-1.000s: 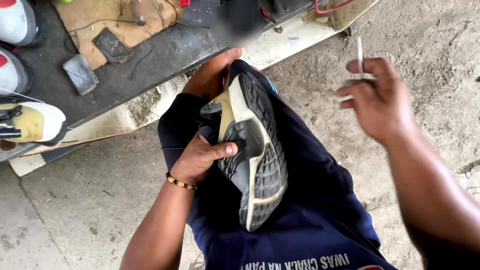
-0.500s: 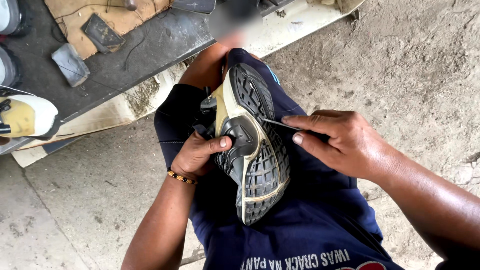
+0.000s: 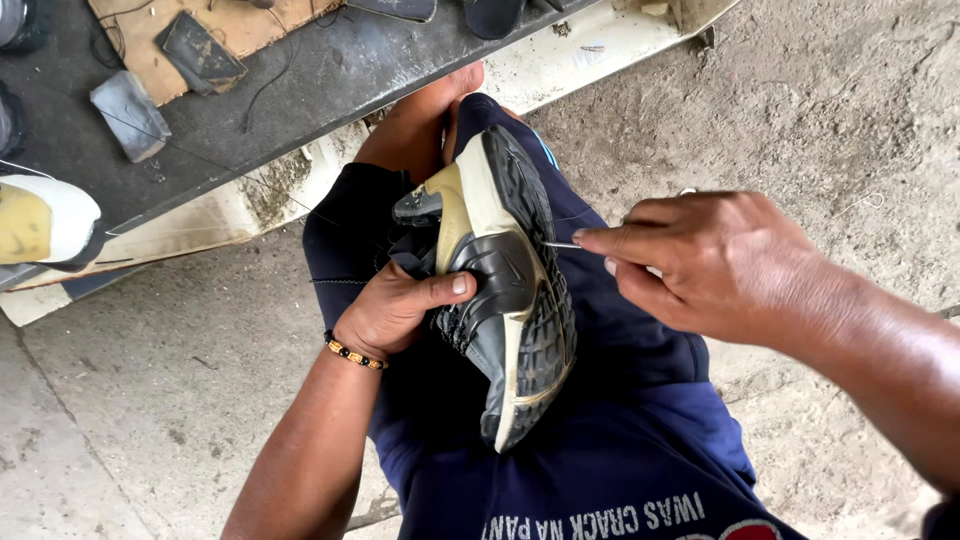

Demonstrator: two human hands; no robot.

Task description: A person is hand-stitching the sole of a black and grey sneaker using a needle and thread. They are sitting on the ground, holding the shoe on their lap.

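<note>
Person seated, sneaker [image 3: 505, 290] propped on the lap over dark blue shorts [image 3: 600, 440], sole turned up and toward the right, toe end pointing away along the knee.

Left hand [image 3: 395, 315]: clamped around the upper of the sneaker, thumb pressed flat on the grey midsole band. A beaded bracelet [image 3: 352, 352] sits at the wrist. Grip looks firm; the shoe is upright on its edge, not rocking as far as one frame can show.

Right hand [image 3: 700, 260]: pinched closed on a thin metal needle [image 3: 562, 245], forefinger and thumb at its rear end. The needle tip meets the sole edge at the black tread, near the seam between tread and pale midsole. Whether it is already through the rubber I cannot tell. A faint thread appears to trail from it; too thin to be sure.

Judgement on doing this stitch well: keep the needle square to the sole edge, push along its own line so it does not bend, and hold the left thumb clear of the exit side. The clamp on the upper should stay tight so the seam does not open under the push.

Farther off: a dark board [image 3: 330, 90] lies across the concrete floor [image 3: 150, 400], carrying rubber scraps [image 3: 125, 112]. A white and yellow shoe [image 3: 45, 220] rests at its left end.
</note>
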